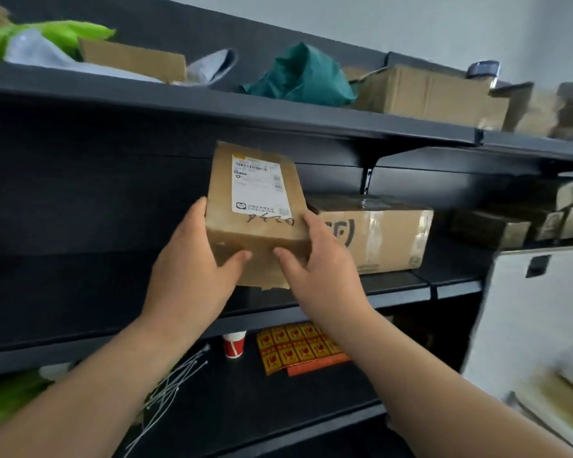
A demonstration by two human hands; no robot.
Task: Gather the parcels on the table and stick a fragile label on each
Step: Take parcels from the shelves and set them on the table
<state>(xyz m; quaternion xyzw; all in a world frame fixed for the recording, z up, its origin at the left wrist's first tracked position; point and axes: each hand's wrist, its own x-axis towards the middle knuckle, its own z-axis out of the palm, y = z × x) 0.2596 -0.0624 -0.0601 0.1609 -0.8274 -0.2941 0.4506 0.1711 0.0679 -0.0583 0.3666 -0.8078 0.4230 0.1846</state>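
One brown cardboard parcel (pixel 255 206) is held up in front of the middle shelf (pixel 397 290) of a dark rack, tilted with its top leaning away. It is gripped at its lower end by two hands. The left hand (pixel 192 276) is wrapped round the left edge with the thumb laid across the near face. The right hand (pixel 321 269) is curled round the right edge, its thumb also on the near face.

One white shipping label (pixel 260 185) is stuck on the parcel's top. Its print and barcode are too blurred to be read. Black handwriting is seen just below it, but it cannot be made out with certainty.

One larger box (pixel 377 236) stands on the middle shelf just to the right, and part of a dark logo ending in "F)" is printed on its front. Whether the two touch cannot be told.

On the lower shelf (pixel 278 408), one sheet of fragile labels (pixel 298 350) is laid. It shows two rows of yellow-and-red squares with a broken-glass mark, and their full count is hidden by the right forearm. One red-and-white paper cup (pixel 234 345) and a loose bundle of white cable ties (pixel 172 388) lie near it.
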